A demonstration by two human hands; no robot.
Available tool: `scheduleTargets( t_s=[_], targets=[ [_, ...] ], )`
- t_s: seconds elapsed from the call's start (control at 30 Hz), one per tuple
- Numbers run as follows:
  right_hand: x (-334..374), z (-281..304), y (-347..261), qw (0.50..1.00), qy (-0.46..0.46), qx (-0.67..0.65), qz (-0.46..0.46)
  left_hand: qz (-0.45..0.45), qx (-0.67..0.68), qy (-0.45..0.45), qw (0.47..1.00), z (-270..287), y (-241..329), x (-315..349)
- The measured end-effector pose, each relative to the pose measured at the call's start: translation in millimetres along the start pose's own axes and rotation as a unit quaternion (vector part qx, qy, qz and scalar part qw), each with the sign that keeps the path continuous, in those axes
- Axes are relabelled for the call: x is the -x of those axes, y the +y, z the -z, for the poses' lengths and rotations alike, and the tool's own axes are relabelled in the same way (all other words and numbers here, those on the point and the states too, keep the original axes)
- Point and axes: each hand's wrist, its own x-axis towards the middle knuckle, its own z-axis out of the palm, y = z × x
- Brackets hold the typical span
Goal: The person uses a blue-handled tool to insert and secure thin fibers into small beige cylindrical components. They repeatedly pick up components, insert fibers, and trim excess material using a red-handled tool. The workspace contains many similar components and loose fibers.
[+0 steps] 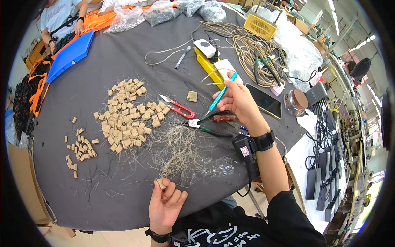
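Near the table's front edge, my left hand [168,206] pinches a small tan block [161,184] between thumb and fingertips. Farther forward and to the right, my right hand [239,101] is closed round a slim metallic-blue pen-shaped tool [222,94]. Its thin tip slants down to the left, above green-handled pliers [212,131]. Red-handled thread snips [177,107] lie left of the tool. A heap of similar tan blocks [127,117] is at left centre, and a tangle of thin wire or thread clippings [177,150] spreads between my hands.
Smaller tan pieces [82,146] lie at left. Right of my right hand are a phone [265,101] and a lidded jar [295,102]. A yellow power strip [209,68] and coiled cable [257,53] lie beyond. A blue tray [70,55] stands far left, near another person [59,18].
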Motion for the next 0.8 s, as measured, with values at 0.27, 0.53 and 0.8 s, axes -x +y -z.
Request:
scheduleTargets(
  t_s=[0.27,0.53,0.8],
  targets=[
    [-1,-1,-2,1.000,0.005,-0.003,0.000,0.004,-0.045,0.014,0.999,-3,0,1],
    [4,1,-2,0.996,0.031,-0.062,0.050,0.008,0.003,-0.005,1.000,-4,3,1],
    [109,-72,30,0.943,0.018,-0.261,0.206,0.015,0.020,-0.097,0.995,-11,-5,-5]
  ],
)
